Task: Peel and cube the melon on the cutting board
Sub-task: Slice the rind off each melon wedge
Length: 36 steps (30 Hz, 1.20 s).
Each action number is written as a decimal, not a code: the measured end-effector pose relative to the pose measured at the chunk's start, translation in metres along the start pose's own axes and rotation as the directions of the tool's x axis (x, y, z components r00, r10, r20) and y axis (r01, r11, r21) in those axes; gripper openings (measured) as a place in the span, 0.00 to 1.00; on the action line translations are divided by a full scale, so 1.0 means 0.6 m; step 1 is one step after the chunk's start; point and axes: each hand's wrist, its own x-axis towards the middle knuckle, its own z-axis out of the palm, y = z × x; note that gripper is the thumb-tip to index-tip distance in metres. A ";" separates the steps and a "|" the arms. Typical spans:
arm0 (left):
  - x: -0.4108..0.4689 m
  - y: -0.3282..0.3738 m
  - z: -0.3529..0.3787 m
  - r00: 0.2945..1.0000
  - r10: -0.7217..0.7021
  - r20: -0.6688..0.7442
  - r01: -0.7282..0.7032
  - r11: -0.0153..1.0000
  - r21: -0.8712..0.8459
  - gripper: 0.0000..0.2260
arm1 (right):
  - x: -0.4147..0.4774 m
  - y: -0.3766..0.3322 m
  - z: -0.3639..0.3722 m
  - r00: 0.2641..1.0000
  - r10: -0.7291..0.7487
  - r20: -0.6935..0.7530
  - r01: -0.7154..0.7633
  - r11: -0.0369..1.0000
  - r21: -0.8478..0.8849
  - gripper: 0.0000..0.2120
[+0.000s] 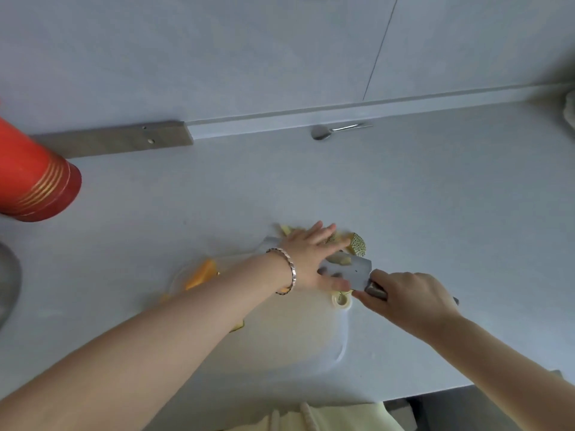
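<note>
A pale cutting board lies on the counter in front of me. My left hand, with a bracelet on its wrist, lies flat with straight fingers over melon pieces at the board's far end. A netted rind piece shows just past my fingertips. My right hand grips the handle of a wide knife, whose blade lies flat under my left hand with small melon bits on it. Orange melon flesh sits in a clear dish left of the board.
A stack of red paper cups lies on its side at the left. A metal spoon rests near the back wall. A grey round object shows at the left edge. The counter's front edge runs below my right arm.
</note>
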 end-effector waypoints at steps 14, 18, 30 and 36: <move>0.111 0.004 0.019 0.988 -0.111 0.110 0.107 0.993 0.042 0.26 | -0.013 0.062 0.048 0.929 -0.170 -0.330 0.159 0.986 -0.059 0.35; 0.119 -0.039 0.005 0.988 -0.145 0.055 0.134 0.976 0.170 0.27 | -0.032 0.071 0.055 0.901 -0.173 -0.399 0.187 0.982 -0.005 0.33; 0.041 -0.129 -0.009 0.965 -0.261 0.006 0.255 0.950 0.182 0.28 | -0.033 0.057 0.035 0.922 -0.148 -0.357 0.170 0.985 0.030 0.31; -0.016 -0.126 -0.041 0.680 -0.486 -0.549 0.424 0.872 -0.246 0.11 | -0.061 0.046 0.020 0.962 0.044 -0.269 -0.032 0.998 0.051 0.22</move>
